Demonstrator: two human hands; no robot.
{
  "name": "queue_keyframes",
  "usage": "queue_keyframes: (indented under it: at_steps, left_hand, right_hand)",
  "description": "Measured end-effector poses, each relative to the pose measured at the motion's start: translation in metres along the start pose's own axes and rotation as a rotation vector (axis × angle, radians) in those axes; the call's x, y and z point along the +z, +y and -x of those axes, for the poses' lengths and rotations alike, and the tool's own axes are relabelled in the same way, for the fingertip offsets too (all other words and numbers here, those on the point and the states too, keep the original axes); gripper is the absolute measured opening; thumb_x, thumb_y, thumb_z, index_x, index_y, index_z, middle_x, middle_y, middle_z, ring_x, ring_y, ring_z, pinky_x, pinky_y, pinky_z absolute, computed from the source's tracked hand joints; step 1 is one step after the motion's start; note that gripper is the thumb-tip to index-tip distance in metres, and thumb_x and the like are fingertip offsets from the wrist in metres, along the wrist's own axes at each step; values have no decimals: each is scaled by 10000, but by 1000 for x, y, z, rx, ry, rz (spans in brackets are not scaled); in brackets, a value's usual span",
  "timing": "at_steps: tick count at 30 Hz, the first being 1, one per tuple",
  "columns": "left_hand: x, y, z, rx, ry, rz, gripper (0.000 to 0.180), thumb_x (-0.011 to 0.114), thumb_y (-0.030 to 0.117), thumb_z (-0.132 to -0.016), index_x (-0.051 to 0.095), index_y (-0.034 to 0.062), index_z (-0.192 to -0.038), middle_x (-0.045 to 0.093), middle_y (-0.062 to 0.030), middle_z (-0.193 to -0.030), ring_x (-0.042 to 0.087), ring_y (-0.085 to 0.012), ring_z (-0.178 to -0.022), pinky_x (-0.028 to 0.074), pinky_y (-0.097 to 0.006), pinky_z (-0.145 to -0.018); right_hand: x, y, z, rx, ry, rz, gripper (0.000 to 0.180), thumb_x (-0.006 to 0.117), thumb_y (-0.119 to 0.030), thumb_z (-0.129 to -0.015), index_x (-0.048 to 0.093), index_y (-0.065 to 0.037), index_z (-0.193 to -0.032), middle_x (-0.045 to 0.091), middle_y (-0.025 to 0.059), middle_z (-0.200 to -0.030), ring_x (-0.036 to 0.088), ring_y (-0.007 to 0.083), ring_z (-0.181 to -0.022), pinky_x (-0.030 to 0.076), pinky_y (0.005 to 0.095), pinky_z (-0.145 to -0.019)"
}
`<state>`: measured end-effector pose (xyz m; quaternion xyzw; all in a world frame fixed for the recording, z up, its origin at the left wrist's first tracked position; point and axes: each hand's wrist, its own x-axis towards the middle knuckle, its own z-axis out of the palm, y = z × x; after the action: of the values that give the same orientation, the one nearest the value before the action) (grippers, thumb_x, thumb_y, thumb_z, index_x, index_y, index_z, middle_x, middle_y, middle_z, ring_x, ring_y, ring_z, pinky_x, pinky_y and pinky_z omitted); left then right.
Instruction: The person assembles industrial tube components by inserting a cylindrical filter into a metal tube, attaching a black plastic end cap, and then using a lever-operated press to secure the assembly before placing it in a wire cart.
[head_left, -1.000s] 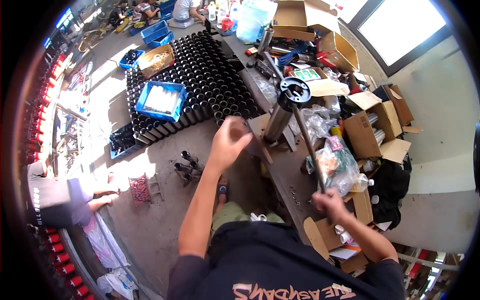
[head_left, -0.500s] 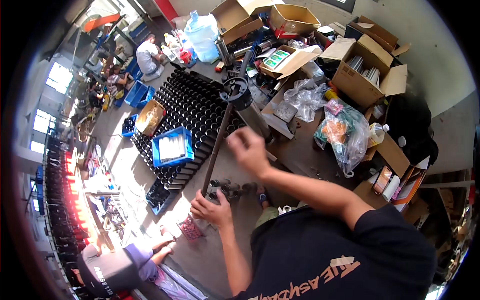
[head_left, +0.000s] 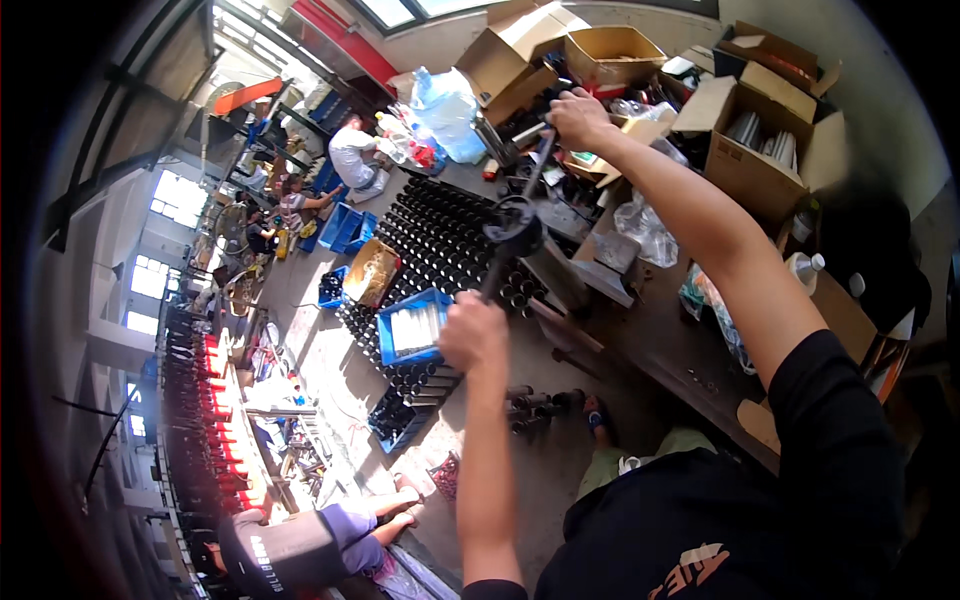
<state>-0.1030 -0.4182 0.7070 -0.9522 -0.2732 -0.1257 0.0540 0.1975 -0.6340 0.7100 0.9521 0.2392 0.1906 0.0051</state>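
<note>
A long dark metal bar (head_left: pixel 541 168) lies across a black round fitting (head_left: pixel 512 226), which sits on the end of a thick grey metal tube (head_left: pixel 556 276). My left hand (head_left: pixel 474 332) is closed round the bar's near end. Far off to the right, my right hand (head_left: pixel 580 118) is closed round the other end, its arm stretched out. The fitting is between my two hands and blurred, so how the bar sits in it is hard to make out.
Beyond the fitting stand rows of black tubes (head_left: pixel 440 222) and a blue crate (head_left: pixel 416 326). Cardboard boxes (head_left: pixel 757 135) and plastic bags (head_left: pixel 645 228) crowd the bench at right. A co-worker (head_left: pixel 300 545) is at lower left; another person (head_left: pixel 355 158) sits farther back.
My right hand, off the bar before, has reached away and taken hold of its far end. My left hand has moved forward with the near end. The whole view has also shifted.
</note>
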Motion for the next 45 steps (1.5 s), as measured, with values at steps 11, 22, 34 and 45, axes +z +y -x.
queue_keyframes:
  at_steps: [11, 22, 34, 45]
  left_hand:
    - [82, -42, -206, 910, 674, 231, 262, 633, 268, -879, 505, 115, -709, 584, -86, -633, 626, -318, -566, 479, -426, -491]
    - [115, 26, -257, 1027, 868, 666, 330, 626, 175, -910, 454, 45, -661, 520, -108, -661, 507, -321, -605, 397, -426, -564]
    - [29, 190, -220, 1630, 642, 751, 444, 684, 205, -826, 614, 24, -1226, 599, -200, -1158, 579, -394, -1105, 449, -498, -947]
    - [31, -215, 30, -302, -1173, 1498, 538, 520, 501, -1030, 605, 17, -1250, 711, -124, -1008, 687, -247, -844, 570, -400, -737]
  right_hand:
    - [-89, -48, 237, 164, -73, -82, 368, 720, -403, -857, 728, -55, -738, 707, 98, -773, 697, 288, -825, 537, 428, -744]
    - [-61, -57, 268, 328, -934, -1332, 560, 715, -547, -911, 689, -22, -716, 570, 4, -606, 540, 139, -546, 424, 335, -503]
    - [-31, -424, 232, 798, 108, -2038, 350, 575, -253, -1018, 599, -16, -761, 580, 64, -668, 554, 168, -686, 443, 337, -678]
    - [-8, -137, 90, 78, 812, -508, 816, 825, -193, -717, 455, -151, -1443, 451, 139, -1471, 394, 360, -1368, 312, 505, -1102]
